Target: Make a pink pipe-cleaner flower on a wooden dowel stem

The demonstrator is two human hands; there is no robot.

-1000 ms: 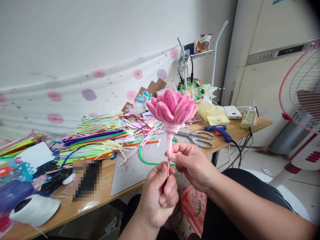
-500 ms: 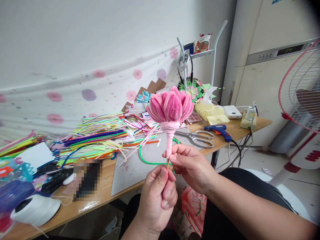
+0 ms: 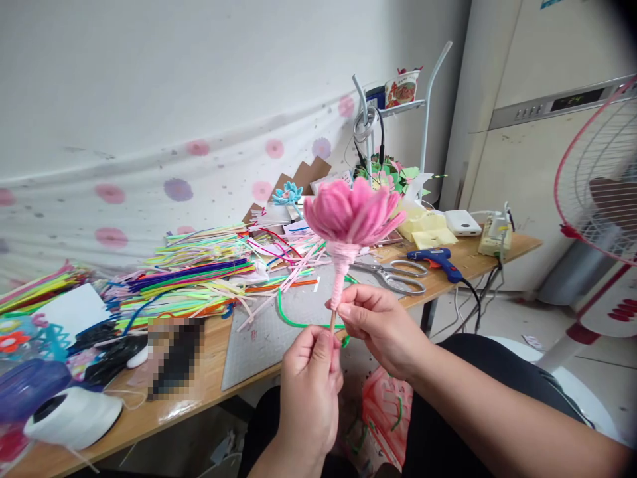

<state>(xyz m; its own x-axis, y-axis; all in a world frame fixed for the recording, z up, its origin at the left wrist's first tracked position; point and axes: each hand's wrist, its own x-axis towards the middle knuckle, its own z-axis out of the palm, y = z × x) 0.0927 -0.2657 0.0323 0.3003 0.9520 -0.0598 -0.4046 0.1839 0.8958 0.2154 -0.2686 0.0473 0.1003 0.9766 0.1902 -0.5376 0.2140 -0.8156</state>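
Note:
A pink fuzzy pipe-cleaner flower stands nearly upright in front of me, its head leaning a little to the right. Pale pink pipe cleaner wraps the upper stem, and a bare wooden stick shows below the wrapping. My left hand is closed round the stick's lower part. With thumb and fingers, my right hand pinches the bottom end of the wrapping, just above the left hand. The stick's lower end is hidden in my left fist.
Bundles of coloured pipe cleaners cover the table's left. Scissors lie behind the flower, near a blue glue gun. A thread cone lies front left; a grey cutting mat lies beneath. A fan stands right.
The flower has turned about its stem and its head has tipped right and slightly down. My left thumb and fingers have shifted on the stick; the right hand stays at the wrapping.

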